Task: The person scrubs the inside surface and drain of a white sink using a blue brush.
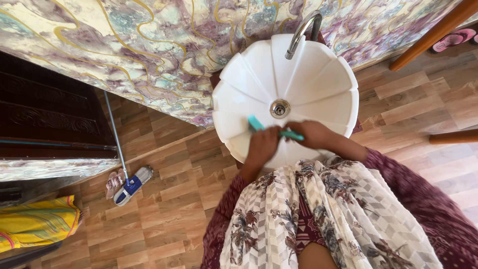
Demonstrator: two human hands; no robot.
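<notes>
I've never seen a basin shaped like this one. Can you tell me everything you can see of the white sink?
The white sink is a round, glossy bowl, ceramic by its look, with fluted petal-like ribs running down to a metal drain at its centre. A curved metal tap arches over its far rim. It stands against a marbled purple wall, above wood-look floor. Both hands, left hand and right hand, hold a teal tool over its near rim.

Teal brush (256, 123), slim, lying approx. horizontal over near side of white fluted basin (318, 79), mid-part hidden.
</notes>
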